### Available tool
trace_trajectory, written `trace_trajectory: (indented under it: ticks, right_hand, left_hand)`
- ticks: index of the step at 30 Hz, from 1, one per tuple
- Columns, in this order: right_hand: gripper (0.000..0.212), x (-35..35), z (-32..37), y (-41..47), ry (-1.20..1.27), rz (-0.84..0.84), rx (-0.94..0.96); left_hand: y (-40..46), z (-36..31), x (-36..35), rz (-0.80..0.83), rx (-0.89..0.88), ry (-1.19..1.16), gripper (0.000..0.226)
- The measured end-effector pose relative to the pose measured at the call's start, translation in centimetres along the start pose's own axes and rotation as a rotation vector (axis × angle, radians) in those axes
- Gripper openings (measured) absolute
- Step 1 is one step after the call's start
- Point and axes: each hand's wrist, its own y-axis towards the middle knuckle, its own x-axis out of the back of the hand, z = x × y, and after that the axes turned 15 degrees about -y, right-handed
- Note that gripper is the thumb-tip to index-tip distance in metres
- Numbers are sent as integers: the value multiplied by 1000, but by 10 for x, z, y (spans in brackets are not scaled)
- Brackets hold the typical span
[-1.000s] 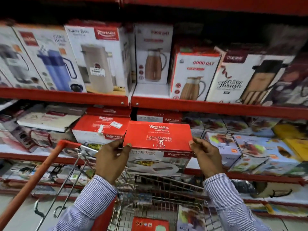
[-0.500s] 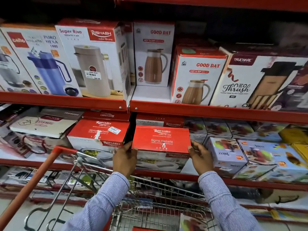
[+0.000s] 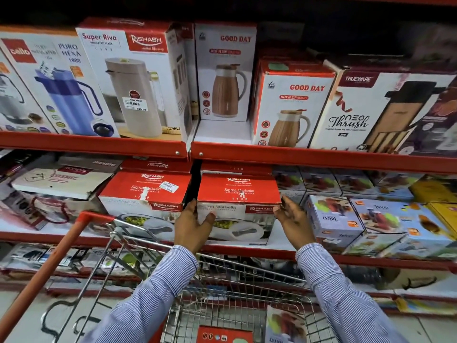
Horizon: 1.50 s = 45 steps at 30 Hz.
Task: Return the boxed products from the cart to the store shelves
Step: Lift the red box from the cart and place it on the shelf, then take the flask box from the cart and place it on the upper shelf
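A red-topped Sigma Marbella casserole box (image 3: 239, 191) rests on the middle shelf (image 3: 321, 160), beside a matching box (image 3: 146, 189) to its left. My left hand (image 3: 191, 224) grips its left front corner, thumb on the front face. My right hand (image 3: 291, 216) touches its right edge with fingers spread. Below, the wire cart (image 3: 222, 300) holds a red box (image 3: 223, 334) and a juicer box (image 3: 284, 325).
Flask boxes fill the upper shelf (image 3: 94, 143). Blue juicer boxes (image 3: 332, 220) stand right of my right hand. The cart's orange handle (image 3: 47, 263) slants at lower left. Lower shelves and floor tiles lie below.
The casserole box has gone from held above the cart forward onto the middle shelf, next to the matching box. Both hands followed it in, and my right hand has loosened its hold.
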Motion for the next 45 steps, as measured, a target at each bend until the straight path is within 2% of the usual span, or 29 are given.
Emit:
trace_trajectory:
  ticks: [2, 5, 7, 9, 13, 15, 16, 19, 21, 23, 26, 29, 32, 36, 38, 45]
  right_hand:
    - [51, -2, -8, -18, 35, -43, 6]
    - [36, -12, -35, -53, 42, -105, 4]
    - [21, -29, -62, -80, 26, -74, -83]
    - [9, -50, -94, -104, -17, 7, -228]
    - [24, -81, -139, -136, -279, 254, -479]
    - [30, -95, -151, -147, -396, 426, -507]
    - [34, -103, -158, -152, -453, 478, -514]
    - [42, -124, -194, -160, -418, 575, -544]
    - [44, -129, -188, -166, -413, 589, -535]
    - [34, -127, -167, -173, -465, 546, -485]
    - [35, -116, -145, -180, -407, 488, -473]
    - [35, -97, -118, -185, -262, 334, -427]
    - [24, -74, -83, -187, -131, 171, -323]
    - [24, -50, -41, -178, -12, 72, -135]
    - [32, -36, -17, -172, 38, 40, -50]
    - [30, 12, 70, -146, 131, -78, 229]
  left_hand:
    - [-15, 10, 4, 13, -21, -10, 54]
    - [-41, 48, 8, 32, -11, 15, 60]
    - [-58, 88, 6, 95, 66, 62, 60]
    - [-75, 132, 2, 161, 245, 49, 61]
    - [-101, 220, -15, 279, 666, 43, 97]
    - [-114, 232, -19, 292, 813, 7, 108]
    - [-121, 228, -20, 305, 860, -9, 106]
    - [-134, 227, -22, 339, 913, -79, 65]
    - [-134, 248, -24, 384, 938, -145, 67]
    - [-130, 268, -29, 389, 942, -199, 74]
    - [-144, 185, -15, 335, 894, -192, 30]
    - [-147, 152, -2, 294, 806, -242, 12]
    - [-145, 120, 16, 246, 666, -333, 22]
    - [-145, 68, 40, 233, 486, -413, 26]
    - [-142, 45, 53, 227, 379, -442, 28]
    - [-136, -45, 92, 169, -77, -349, 41]
